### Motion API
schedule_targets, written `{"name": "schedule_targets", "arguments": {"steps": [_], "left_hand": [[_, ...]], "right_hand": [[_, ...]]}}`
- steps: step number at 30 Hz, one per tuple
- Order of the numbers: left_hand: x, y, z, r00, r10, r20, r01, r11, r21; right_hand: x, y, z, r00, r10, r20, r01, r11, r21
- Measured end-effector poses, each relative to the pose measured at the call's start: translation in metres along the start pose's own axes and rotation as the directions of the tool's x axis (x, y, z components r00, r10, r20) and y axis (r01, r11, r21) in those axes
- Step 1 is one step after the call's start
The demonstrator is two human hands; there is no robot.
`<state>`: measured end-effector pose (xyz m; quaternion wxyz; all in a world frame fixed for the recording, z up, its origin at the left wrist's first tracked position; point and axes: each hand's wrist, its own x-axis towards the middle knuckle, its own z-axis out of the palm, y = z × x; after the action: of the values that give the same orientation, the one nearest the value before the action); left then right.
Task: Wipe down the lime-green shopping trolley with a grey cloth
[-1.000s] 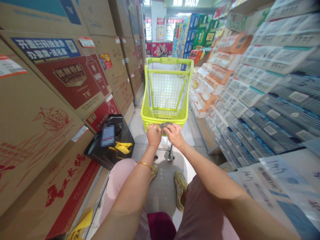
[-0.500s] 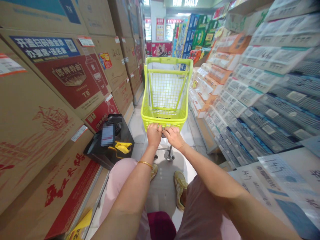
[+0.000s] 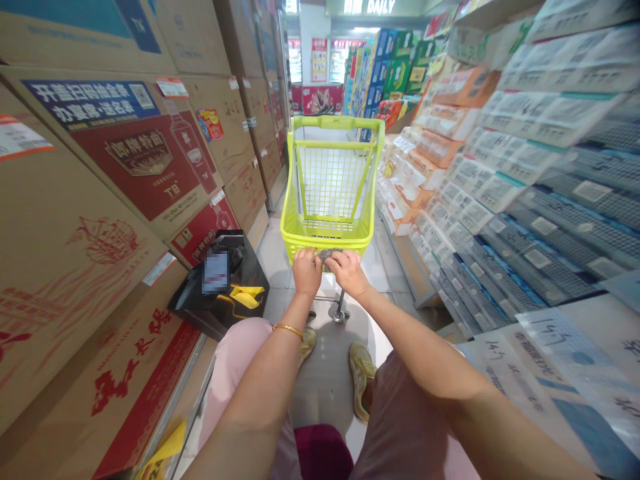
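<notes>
Your left hand [image 3: 307, 271] and right hand [image 3: 348, 272] sit side by side on the near rim of the lime-green shopping cart [image 3: 327, 183], right at the middle of the view, and both are curled down over that edge with the knuckles up. Between them, at about 12 o'clock from your thumbs, there's a small dark grey thing [image 3: 330, 253] lying on the rim; your fingertips are on either side of it, but it's too small to tell what it is or whether either hand really pinches it. The cart's basket stands upright in the aisle, stretching away toward 12 o'clock, with its stem and wheel [image 3: 340, 313] showing just below your hands. You've got a thin gold bangle [image 3: 289, 327] on your left wrist. Down at 6 o'clock your two shoes [image 3: 361, 377] rest on the pale floor [image 3: 325, 373]. At 9 o'clock, stacked cardboard boxes [image 3: 125, 167] with red printing line the whole left side, and a black bag [image 3: 225, 290] with a yellow strap sits at their foot, just beside your left knee. At 3 o'clock the shelves [image 3: 525, 200] hold rows of flat packs in white, blue and orange, with handwritten price cards [image 3: 555, 340] nearest you.
</notes>
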<state>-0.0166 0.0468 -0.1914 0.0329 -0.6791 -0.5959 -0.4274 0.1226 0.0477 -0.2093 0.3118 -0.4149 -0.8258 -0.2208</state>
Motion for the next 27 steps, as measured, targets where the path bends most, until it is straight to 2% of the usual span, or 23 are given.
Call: {"name": "schedule_targets", "arguments": {"steps": [2,5,10,13,17,22,27], "left_hand": [[0.0,0.0,0.0,1.0,0.0,-0.005,0.0,1.0,0.009],[-0.002,0.0,0.0,1.0,0.006,-0.004,-0.006,1.0,0.021],[-0.021,0.002,0.002,0.999,0.0,-0.041,-0.001,1.0,-0.015],[-0.031,0.005,0.004,0.999,0.011,-0.048,-0.013,0.998,-0.054],[-0.032,0.009,0.004,1.0,-0.003,-0.011,0.002,0.998,-0.062],[-0.03,0.017,0.007,1.0,0.027,0.016,-0.026,0.999,-0.035],[-0.032,0.024,0.015,1.0,0.027,0.011,-0.027,0.999,0.027]], "right_hand": [[-0.01,0.0,0.003,0.995,-0.064,0.08,0.063,0.998,0.01],[-0.019,0.002,0.003,0.984,-0.138,0.112,0.137,0.99,0.017],[-0.016,0.002,-0.006,0.993,-0.086,0.076,0.081,0.994,0.07],[-0.008,0.002,-0.014,0.999,-0.033,0.024,0.03,0.995,0.093],[0.005,0.002,-0.028,0.996,0.03,-0.085,-0.022,0.995,0.097],[0.019,0.004,-0.044,0.957,0.124,-0.264,-0.101,0.99,0.099],[0.023,0.01,-0.043,0.945,0.163,-0.282,-0.138,0.985,0.108]]}}
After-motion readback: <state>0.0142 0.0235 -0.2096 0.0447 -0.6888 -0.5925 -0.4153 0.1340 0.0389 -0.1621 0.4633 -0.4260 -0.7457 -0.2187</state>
